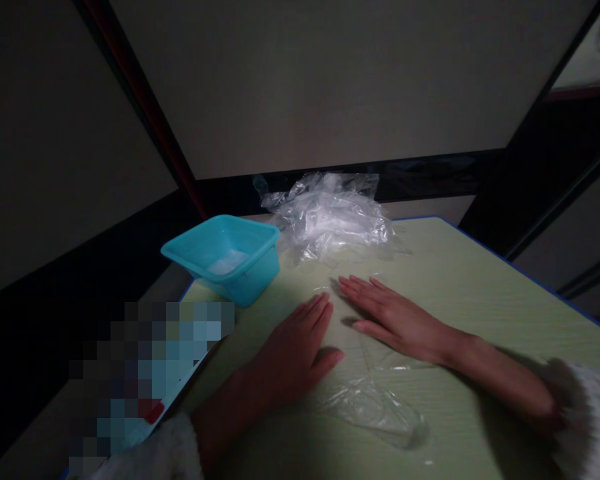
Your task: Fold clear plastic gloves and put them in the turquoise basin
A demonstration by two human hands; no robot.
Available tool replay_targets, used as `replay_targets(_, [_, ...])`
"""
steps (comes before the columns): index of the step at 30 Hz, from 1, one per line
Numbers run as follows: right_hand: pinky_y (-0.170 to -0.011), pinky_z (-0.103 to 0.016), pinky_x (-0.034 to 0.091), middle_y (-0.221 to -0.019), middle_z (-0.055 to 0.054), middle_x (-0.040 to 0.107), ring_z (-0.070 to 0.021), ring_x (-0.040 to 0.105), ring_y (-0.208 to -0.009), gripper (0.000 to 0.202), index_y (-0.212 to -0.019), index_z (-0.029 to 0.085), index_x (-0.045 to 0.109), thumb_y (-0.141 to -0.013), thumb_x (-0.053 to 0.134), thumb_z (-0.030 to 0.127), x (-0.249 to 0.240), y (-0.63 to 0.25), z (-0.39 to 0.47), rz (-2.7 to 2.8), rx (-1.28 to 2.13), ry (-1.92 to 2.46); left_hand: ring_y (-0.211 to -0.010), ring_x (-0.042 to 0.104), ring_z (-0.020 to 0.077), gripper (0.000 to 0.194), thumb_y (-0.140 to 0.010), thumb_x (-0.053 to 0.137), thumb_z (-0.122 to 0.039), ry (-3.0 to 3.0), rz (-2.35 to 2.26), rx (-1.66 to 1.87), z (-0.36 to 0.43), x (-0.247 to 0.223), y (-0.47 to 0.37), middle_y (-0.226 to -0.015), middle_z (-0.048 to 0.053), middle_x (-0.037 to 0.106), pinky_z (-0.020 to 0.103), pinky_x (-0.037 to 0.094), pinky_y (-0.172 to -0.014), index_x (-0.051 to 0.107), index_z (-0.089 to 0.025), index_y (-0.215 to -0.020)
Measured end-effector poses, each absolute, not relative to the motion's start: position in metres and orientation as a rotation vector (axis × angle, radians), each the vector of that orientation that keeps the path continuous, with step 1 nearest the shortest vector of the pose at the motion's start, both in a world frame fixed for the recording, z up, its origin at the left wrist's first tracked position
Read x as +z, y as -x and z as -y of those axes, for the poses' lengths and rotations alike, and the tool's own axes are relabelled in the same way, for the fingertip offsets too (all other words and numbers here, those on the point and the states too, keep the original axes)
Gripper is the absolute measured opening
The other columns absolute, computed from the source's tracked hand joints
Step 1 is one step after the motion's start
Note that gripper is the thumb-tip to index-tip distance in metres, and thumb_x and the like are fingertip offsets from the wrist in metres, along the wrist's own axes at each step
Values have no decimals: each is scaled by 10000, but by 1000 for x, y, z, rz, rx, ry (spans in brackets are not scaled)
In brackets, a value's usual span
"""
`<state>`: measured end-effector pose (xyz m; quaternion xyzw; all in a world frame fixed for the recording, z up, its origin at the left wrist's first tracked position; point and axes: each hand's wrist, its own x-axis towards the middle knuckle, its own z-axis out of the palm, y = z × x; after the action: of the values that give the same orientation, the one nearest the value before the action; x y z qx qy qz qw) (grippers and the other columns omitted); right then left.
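Observation:
A clear plastic bag [380, 407] lies spread on the pale green table [470, 287], its crumpled part toward the near edge. My left hand [300, 343] rests flat on the left side of the bag, fingers stretched out and thumb apart. On the other side, my right hand [397, 313] is also flat, palm down, with its fingers pointing left. Neither hand grips anything. The film under the hands is so transparent that its far edge is hard to make out.
Behind the hands sits a heap of crumpled clear plastic bags [330, 217]. A turquoise plastic basin [253, 273] with something whitish inside stands at the left edge. A blurred-out flat item [180, 360] lies at the near left. Dark-framed panels rise behind the table.

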<state>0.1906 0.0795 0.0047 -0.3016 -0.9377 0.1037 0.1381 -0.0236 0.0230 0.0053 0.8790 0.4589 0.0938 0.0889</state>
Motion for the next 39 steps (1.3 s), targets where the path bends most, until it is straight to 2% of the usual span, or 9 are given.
replay_targets(4, [-1075,-511,229,-1464,-139,265,-266,221,-1348,586,-1415,136,281,-937,262,474,0,-189,-91,2724,207,993,-1355,233,258,592,-855,487,-335,-2602,-1345,227,-22,7,20,-1452,193,267,451,281,-1082,327,-65,-1357])
replay_targets(9, [-1082,-510,213,-1470,-139,248,-288,194,-1351,695,-1418,110,264,-907,214,579,-3,-188,-96,2797,133,1095,-1364,204,260,608,-855,495,-323,-2604,-1357,182,-23,7,18,-1460,197,246,443,254,-1094,316,-40,-1362])
replay_targets(13, [-1082,-517,204,-1471,-144,239,-298,185,-1352,738,-1419,88,247,-896,196,605,-3,-188,-95,2829,128,1105,-1368,194,257,614,-857,489,-323,-2595,-1370,146,-23,7,17,-1466,194,233,434,237,-1101,306,-35,-1367])
replay_targets(32, [-1057,-547,237,-1464,-147,254,-300,200,-1348,753,-1420,100,241,-885,190,628,-9,-204,-101,2824,98,1082,-1371,188,255,632,-868,485,-384,-2611,-1312,233,-26,4,8,-1468,195,229,424,217,-1106,317,-26,-1361])
replay_targets(39, [-1047,-551,256,-1462,-143,261,-305,221,-1338,713,-1422,137,246,-890,225,612,-7,-205,-101,2831,86,1077,-1371,192,248,590,-891,445,-394,-2621,-1357,245,-25,1,11,-1472,154,245,445,222,-1099,322,-75,-1372])
